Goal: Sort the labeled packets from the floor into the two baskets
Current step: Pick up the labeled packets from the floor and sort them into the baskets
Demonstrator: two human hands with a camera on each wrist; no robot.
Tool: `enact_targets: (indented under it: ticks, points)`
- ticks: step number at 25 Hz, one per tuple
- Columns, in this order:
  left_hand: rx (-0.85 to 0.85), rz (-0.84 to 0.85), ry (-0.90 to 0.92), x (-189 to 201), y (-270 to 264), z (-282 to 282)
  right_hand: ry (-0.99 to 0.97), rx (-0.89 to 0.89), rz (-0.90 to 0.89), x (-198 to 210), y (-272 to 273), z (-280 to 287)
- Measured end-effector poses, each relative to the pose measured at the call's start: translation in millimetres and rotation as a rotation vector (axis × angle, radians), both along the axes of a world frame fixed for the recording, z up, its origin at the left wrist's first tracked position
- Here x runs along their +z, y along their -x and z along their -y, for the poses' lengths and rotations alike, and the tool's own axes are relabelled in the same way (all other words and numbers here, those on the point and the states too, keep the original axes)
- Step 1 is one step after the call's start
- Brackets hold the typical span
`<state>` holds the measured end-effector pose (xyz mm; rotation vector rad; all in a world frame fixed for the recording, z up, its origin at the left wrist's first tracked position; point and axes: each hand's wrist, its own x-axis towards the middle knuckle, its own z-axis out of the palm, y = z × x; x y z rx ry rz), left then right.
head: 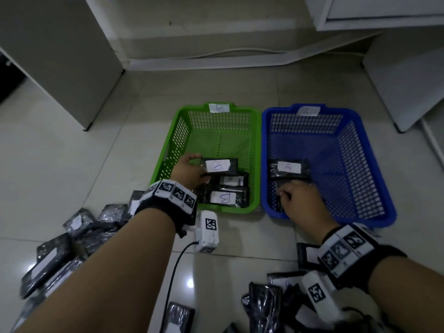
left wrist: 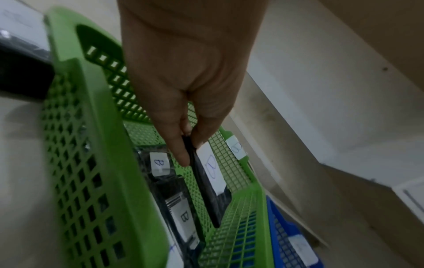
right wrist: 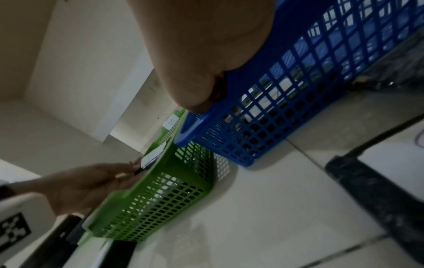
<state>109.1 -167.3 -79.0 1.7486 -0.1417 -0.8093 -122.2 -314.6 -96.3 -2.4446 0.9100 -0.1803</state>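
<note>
My left hand pinches the left end of a black packet with a white B label and holds it above the green basket. The left wrist view shows thumb and fingers clamped on that B packet over the green basket. Two more B packets lie on the basket's floor. My right hand reaches over the near rim of the blue basket, fingers curled at the near edge of a black packet labeled A. Its fingertips are hidden.
Several loose black packets lie on the tiled floor at the near left and near right. A white cabinet panel stands at the far left and another at the far right. A black cable trails between my arms.
</note>
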Motion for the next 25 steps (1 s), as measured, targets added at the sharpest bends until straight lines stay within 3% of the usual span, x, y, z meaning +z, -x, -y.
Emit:
enact_targets:
  ticks: [2,4,6,8,11,13,17,19,22,25]
  points:
    - [-0.215,0.151,-0.188,-2.3,0.1,7.4,0.05,0.091,-0.05,0.6,-1.0,-1.3]
    - [-0.555,0.351,-0.5,-8.2,1.0,12.5,0.072,0.123,-0.077,1.3,-3.4,-1.0]
    - [-0.774,0.45,-0.647,-13.6,4.2,14.5,0.078,0.116,-0.071,4.0,-3.2,-1.4]
    - [-0.752,0.475,-0.591,-11.7,13.4,12.9,0.066,0.126,-0.092,6.3,-3.2,-1.1]
    - [-0.415,0.556,-0.36,-3.2,47.6,3.3,0.032,0.133,-0.077,12.0,-2.8,-4.7]
    - [-0.288,0.676,-0.119,2.3,78.9,-4.6,0.044,0.112,0.068,17.1,5.0,-8.6]
    - [-0.519,0.972,0.128,3.1,138.8,-23.5,0.182,0.176,0.305,18.9,49.4,-30.9]
    - [-0.758,0.901,0.084,-5.0,164.1,-38.0,0.063,0.202,0.237,5.9,82.3,-45.8]
    - [-1.109,0.627,-0.312,-28.5,187.4,-63.2,-0.204,0.265,-0.144,-9.4,115.5,-59.8]
    - [-1.035,0.473,-0.384,-43.0,196.5,-77.4,-0.235,0.344,-0.372,-12.0,124.7,-67.1]
